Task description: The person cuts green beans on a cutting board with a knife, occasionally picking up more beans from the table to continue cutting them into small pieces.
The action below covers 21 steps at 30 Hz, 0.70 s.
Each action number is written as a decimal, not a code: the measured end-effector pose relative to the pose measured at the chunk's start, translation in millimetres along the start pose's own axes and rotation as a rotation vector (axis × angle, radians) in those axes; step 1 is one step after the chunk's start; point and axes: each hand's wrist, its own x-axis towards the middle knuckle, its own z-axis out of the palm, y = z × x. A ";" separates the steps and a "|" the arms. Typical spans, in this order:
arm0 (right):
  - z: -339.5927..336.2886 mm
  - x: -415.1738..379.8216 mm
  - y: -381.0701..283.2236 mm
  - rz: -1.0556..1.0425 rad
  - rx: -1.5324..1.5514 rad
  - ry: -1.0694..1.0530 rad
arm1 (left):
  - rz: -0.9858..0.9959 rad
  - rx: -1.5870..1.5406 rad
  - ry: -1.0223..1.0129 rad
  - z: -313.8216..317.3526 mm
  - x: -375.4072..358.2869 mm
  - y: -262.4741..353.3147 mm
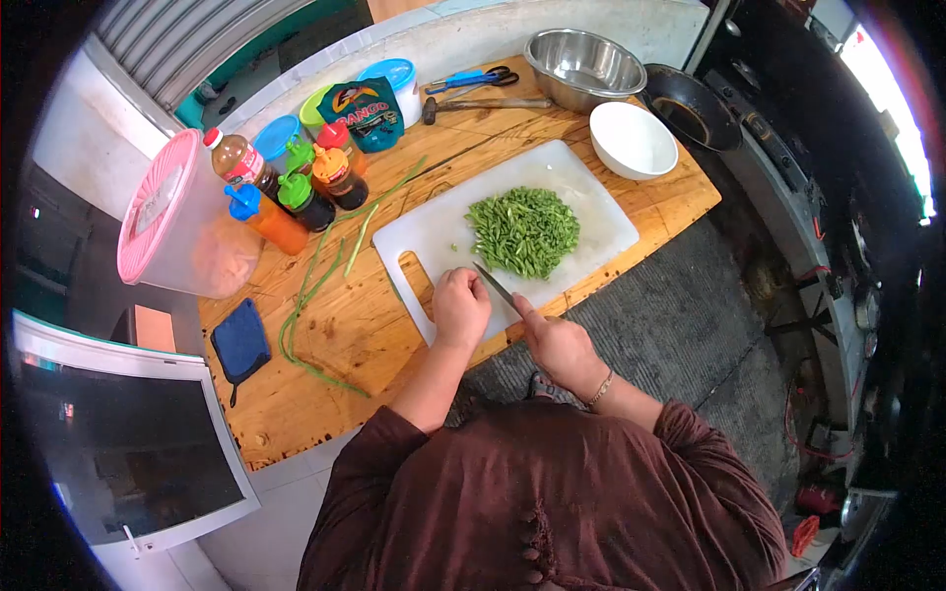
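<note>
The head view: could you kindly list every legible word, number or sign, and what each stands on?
"ANGO", after an unclear first letter, possibly B: on the teal pouch.
Too small or blurred to read: the red label on the brown bottle; the white label on the pink lid.

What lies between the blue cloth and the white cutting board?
Long green stalks lie across the wooden table between the blue cloth and the white cutting board; the head view shows this.
</note>
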 end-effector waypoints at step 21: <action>9.1 37.8 3.5 -0.224 -0.011 0.046 | -0.067 -0.097 -0.065 -10.4 -8.3 10.5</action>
